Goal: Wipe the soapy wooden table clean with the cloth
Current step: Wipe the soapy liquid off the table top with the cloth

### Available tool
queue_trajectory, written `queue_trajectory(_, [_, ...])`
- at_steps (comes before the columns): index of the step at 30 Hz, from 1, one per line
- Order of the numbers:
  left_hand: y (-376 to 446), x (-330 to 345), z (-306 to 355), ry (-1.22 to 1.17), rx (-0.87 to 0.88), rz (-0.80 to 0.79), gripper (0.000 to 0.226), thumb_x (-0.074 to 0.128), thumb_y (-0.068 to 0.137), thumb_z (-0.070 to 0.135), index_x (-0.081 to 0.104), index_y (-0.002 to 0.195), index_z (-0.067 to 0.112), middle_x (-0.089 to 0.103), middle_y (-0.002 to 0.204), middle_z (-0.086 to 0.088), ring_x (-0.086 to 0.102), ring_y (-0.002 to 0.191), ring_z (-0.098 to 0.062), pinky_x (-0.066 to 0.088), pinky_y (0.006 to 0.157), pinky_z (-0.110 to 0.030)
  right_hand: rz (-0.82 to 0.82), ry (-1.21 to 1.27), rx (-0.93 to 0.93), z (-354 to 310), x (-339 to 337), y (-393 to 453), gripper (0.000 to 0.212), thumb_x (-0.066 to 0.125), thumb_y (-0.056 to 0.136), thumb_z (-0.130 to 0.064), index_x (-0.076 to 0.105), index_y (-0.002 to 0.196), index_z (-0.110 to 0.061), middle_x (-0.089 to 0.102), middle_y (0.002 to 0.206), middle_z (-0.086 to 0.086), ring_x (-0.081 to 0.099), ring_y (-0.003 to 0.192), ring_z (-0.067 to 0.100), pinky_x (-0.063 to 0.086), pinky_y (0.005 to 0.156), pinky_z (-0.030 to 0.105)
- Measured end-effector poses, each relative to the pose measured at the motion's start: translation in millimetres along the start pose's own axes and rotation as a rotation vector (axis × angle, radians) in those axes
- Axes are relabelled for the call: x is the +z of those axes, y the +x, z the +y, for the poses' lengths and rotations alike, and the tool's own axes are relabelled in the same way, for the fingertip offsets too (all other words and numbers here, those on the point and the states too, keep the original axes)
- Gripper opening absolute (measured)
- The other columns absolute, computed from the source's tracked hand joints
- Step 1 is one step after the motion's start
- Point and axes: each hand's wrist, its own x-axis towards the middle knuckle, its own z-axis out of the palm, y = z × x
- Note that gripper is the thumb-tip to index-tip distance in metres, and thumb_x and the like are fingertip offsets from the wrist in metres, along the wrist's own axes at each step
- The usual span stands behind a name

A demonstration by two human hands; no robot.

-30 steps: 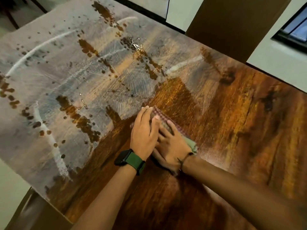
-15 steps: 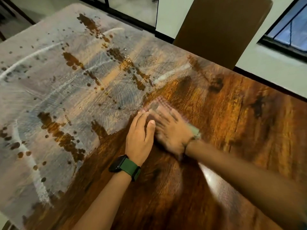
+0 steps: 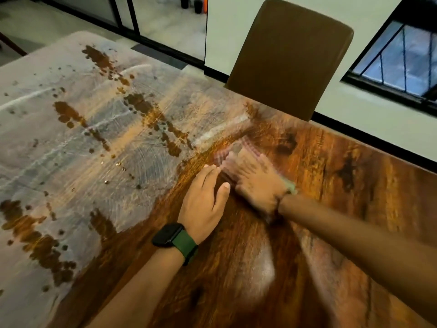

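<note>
The wooden table (image 3: 331, 162) is dark and shiny on its right half. Its left half carries a whitish soap film (image 3: 71, 162) with brown bare patches. My right hand (image 3: 256, 183), blurred by motion, presses flat on a checked cloth (image 3: 233, 153) with a green edge, right at the border of the soap film. My left hand (image 3: 203, 200), with a black watch on a green strap, lies flat on the wood just left of the right hand, fingers together, touching the cloth's near edge.
A brown chair back (image 3: 290, 58) stands against the table's far edge. Behind it are a pale wall, a barred window (image 3: 397, 67) at right and a dark-framed glass door at the back left.
Both hands have slid the cloth away from me toward the far edge, along the border of the soap film. The left hand has come off the cloth onto the wood beside it.
</note>
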Motion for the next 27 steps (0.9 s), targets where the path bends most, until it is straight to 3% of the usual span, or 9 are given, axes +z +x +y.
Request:
queue_trajectory(2, [21.4,5.9,5.3,0.016,0.041,0.016,0.052,0.032,0.095,0.036,0.028,0.14,0.011,0.028,0.15,-0.006,0.018,0.14,-0.014,0.011,0.111,-0.022,0.042,-0.008,-0.305,-11.6,5.6,-27.2,0.053,0.025,0.094,-0.038,0.021,0.146,-0.027,0.014,0.153,-0.002,0.011,0.142,0.023,0.002,0.113,0.042])
queue_trajectory(4, [40.0,10.0,7.3,0.041,0.092,0.013,0.051,0.032,0.096,0.035,0.026,0.141,0.011,0.028,0.15,-0.007,0.018,0.14,-0.015,0.008,0.11,-0.02,0.053,-0.046,-0.383,14.7,4.1,-19.2,0.053,0.028,0.093,-0.036,0.026,0.145,-0.029,0.017,0.151,-0.002,0.014,0.141,0.025,0.01,0.11,0.043])
queue_trajectory(7, [59.6,16.6,-0.2,0.097,0.155,-0.019,0.055,0.028,0.095,0.042,0.024,0.142,0.013,0.028,0.15,-0.007,0.017,0.14,-0.015,0.003,0.106,-0.015,-0.024,0.002,0.033,84.5,-3.5,28.0,0.055,0.023,0.096,-0.036,-0.006,0.141,-0.049,-0.006,0.155,-0.015,-0.007,0.145,0.013,-0.005,0.114,0.045])
queue_trajectory(9, [65.9,21.5,-10.4,0.171,0.18,-0.053,0.06,0.022,0.092,0.049,0.022,0.143,0.015,0.025,0.152,-0.004,0.013,0.141,-0.013,0.001,0.109,-0.018,-0.007,0.009,0.28,131.6,-8.8,55.1,0.056,0.024,0.098,-0.034,-0.006,0.142,-0.049,-0.005,0.158,-0.012,-0.007,0.145,0.014,-0.002,0.114,0.049])
queue_trajectory(11, [69.2,25.9,-21.6,0.241,0.193,-0.048,0.065,0.017,0.089,0.052,0.021,0.143,0.016,0.024,0.152,-0.003,0.011,0.141,-0.012,0.0,0.111,-0.021,0.0,0.06,0.404,157.2,-12.4,69.7,0.052,0.022,0.099,-0.034,0.001,0.145,-0.047,-0.002,0.159,-0.012,-0.006,0.146,0.015,-0.001,0.115,0.051])
queue_trajectory(15, [71.0,27.8,-22.4,0.345,0.198,-0.009,0.065,0.015,0.089,0.05,0.024,0.142,0.013,0.027,0.15,-0.005,0.013,0.141,-0.016,0.0,0.113,-0.026,-0.033,0.092,0.394,129.2,-17.0,64.1,0.052,0.022,0.098,-0.035,0.001,0.144,-0.049,-0.005,0.157,-0.015,-0.009,0.145,0.016,-0.005,0.114,0.051])
queue_trajectory(19, [71.6,27.2,-18.2,0.363,0.132,0.05,0.067,0.015,0.088,0.051,0.022,0.142,0.013,0.026,0.151,-0.006,0.013,0.142,-0.016,0.0,0.114,-0.027,-0.023,0.052,-0.051,54.8,1.9,27.8,0.052,0.008,0.089,-0.046,-0.021,0.13,-0.062,-0.018,0.147,-0.027,-0.023,0.138,0.002,-0.021,0.108,0.04])
queue_trajectory(21, [71.4,29.1,-18.6,0.378,0.143,0.068,0.071,0.01,0.087,0.054,0.022,0.142,0.012,0.026,0.151,-0.008,0.013,0.142,-0.018,0.0,0.114,-0.027,-0.062,0.062,-0.15,60.2,-2.6,31.7,0.052,0.007,0.088,-0.047,-0.021,0.129,-0.064,-0.018,0.148,-0.029,-0.023,0.137,-0.001,-0.021,0.107,0.036])
queue_trajectory(27, [72.5,29.2,-23.1,0.322,0.105,0.121,0.076,0.007,0.084,0.057,0.022,0.142,0.01,0.027,0.15,-0.01,0.017,0.14,-0.02,0.0,0.115,-0.03,-0.072,0.111,0.305,138.6,-27.0,112.6,0.052,0.026,0.099,-0.032,0.007,0.145,-0.048,0.0,0.159,-0.012,-0.007,0.146,0.015,-0.004,0.115,0.053])
